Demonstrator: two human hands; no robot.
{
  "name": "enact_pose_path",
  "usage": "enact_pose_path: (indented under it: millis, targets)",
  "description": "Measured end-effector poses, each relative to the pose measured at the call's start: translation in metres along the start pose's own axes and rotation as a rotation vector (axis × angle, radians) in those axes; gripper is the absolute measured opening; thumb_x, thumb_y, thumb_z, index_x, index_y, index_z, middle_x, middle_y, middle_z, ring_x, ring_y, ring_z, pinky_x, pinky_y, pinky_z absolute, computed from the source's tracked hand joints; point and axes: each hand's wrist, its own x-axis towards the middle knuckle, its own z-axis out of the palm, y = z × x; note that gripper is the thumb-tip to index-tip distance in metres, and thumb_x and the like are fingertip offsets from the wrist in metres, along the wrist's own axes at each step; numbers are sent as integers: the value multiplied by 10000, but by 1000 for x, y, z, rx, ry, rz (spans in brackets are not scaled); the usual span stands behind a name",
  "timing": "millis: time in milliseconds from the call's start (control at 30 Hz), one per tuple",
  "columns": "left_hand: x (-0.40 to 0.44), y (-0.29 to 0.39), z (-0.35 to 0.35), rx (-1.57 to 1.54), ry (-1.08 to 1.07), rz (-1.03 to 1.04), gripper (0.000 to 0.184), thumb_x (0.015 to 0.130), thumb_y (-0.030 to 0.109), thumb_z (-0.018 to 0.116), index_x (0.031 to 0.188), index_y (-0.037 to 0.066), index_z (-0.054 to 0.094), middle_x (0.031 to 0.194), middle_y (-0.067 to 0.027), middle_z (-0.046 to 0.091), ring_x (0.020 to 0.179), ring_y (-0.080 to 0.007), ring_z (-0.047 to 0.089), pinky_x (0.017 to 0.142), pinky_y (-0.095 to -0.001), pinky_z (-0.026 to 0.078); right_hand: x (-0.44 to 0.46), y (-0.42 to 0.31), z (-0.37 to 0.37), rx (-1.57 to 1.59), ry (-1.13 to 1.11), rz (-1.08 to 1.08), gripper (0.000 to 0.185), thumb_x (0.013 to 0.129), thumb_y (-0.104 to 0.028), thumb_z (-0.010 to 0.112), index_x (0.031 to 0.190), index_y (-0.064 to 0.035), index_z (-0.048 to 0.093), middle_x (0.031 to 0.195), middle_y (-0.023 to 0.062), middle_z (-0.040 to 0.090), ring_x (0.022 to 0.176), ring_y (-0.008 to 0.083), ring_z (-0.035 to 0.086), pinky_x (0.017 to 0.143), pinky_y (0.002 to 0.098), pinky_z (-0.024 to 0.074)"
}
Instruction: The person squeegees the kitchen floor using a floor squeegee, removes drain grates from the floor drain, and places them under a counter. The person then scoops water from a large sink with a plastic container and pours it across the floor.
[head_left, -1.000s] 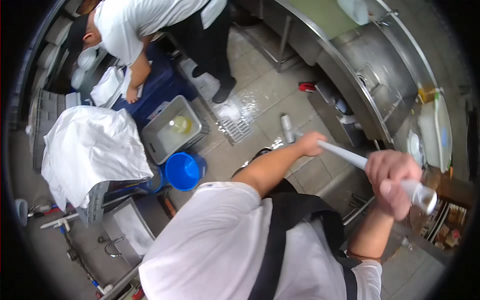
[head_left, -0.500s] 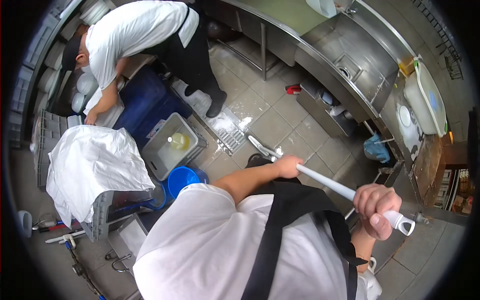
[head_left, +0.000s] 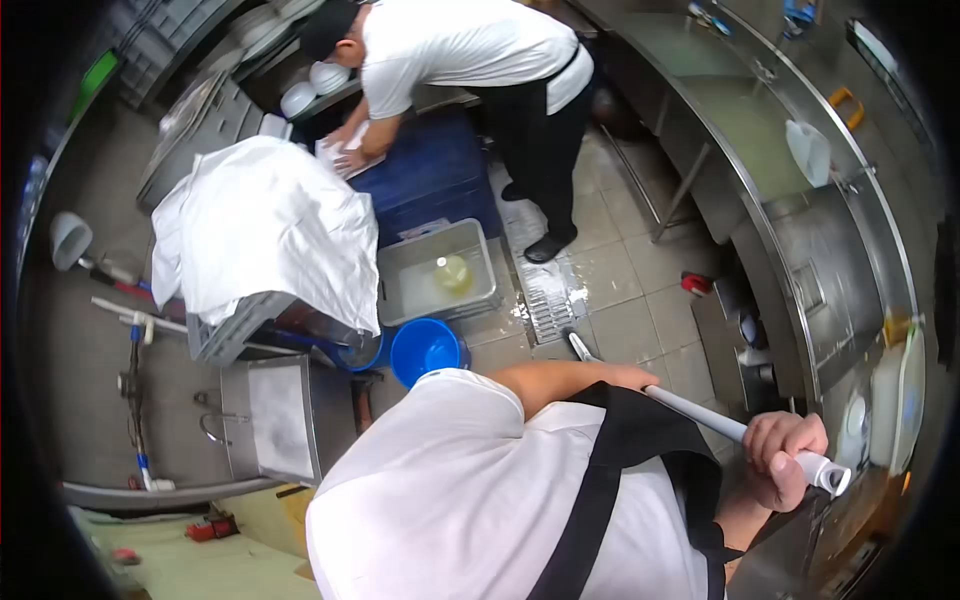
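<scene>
A long white pole slants across the front of my body, its hooked end at the right. My right hand is wrapped round the pole near that end. Farther along it, my left hand grips the shaft, partly hidden by my forearm. The pole's far end reaches the tiled floor beside the metal drain grate. A blue bucket stands left of my left forearm.
A co-worker bends over a dark blue bin, hands on a white cloth. A grey tub holds yellowish liquid. White sheeting covers a crate at the left. Steel sinks line the right side.
The view has swung left, so the room appears shifted right. The pole's far end has moved near the drain grate. The co-worker's hands now press on the cloth over the blue bin.
</scene>
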Motion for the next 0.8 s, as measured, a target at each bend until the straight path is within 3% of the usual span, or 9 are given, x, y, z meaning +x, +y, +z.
enact_pose_path:
  millis: [100, 267, 400, 600, 700, 767, 800]
  targets:
    - [-5, -20, -3, 7, 46, 95, 293, 900, 344, 632, 1065, 103, 615, 992, -188, 648, 961, -362, 631, 827, -453, 491, 29, 18, 20, 2, -73, 59, 274, 796, -74, 645, 745, -94, 376, 511, -3, 404, 384, 110, 346, 389, 270, 303]
    - [-30, -29, -18, -42, 167, 20, 309, 932, 368, 605, 1089, 106, 563, 943, -187, 643, 922, -378, 629, 792, -460, 478, 60, 40, 45, -10, -133, 119, 302, 789, -72, 671, 738, -92, 374, 523, 9, 402, 404, 109, 333, 388, 279, 293]
    - [-39, -29, -22, -57, 179, 11, 306, 942, 372, 596, 1082, 105, 546, 928, -186, 639, 911, -379, 628, 784, -462, 476, 65, 42, 54, 49, -108, 212, 323, 755, -41, 718, 692, -69, 403, 539, 29, 430, 433, 137, 366, 425, 291, 302]
    - [-41, -16, -26, -41, 156, 8, 296, 949, 372, 589, 1042, 95, 539, 929, -185, 632, 920, -383, 627, 779, -471, 469, 60, 38, 51, 44, -95, 183, 334, 759, -53, 724, 698, -73, 396, 532, 23, 420, 429, 135, 349, 422, 288, 297]
    - [-40, -25, -20, -38, 131, -3, 335, 923, 385, 628, 1089, 103, 554, 988, -191, 641, 969, -374, 631, 826, -447, 481, 55, 38, 49, 43, -111, 149, 314, 771, -49, 708, 713, -75, 400, 527, 20, 421, 420, 133, 346, 413, 285, 292]
    - [-44, -40, -15, -109, 240, 29, 445, 889, 387, 683, 1225, 117, 572, 1093, -141, 651, 1035, -275, 623, 875, -387, 484, 52, 38, 42, -10, -156, 76, 288, 798, -88, 663, 761, -111, 378, 514, -24, 412, 381, 91, 330, 387, 270, 302]
    - [-50, -51, -14, -90, 310, -65, 575, 853, 403, 719, 1313, 115, 528, 1148, -154, 640, 1077, -274, 612, 913, -377, 477, 51, 36, 38, -10, -158, 77, 288, 798, -88, 663, 761, -111, 378, 514, -24, 412, 381, 91, 330, 387, 270, 302]
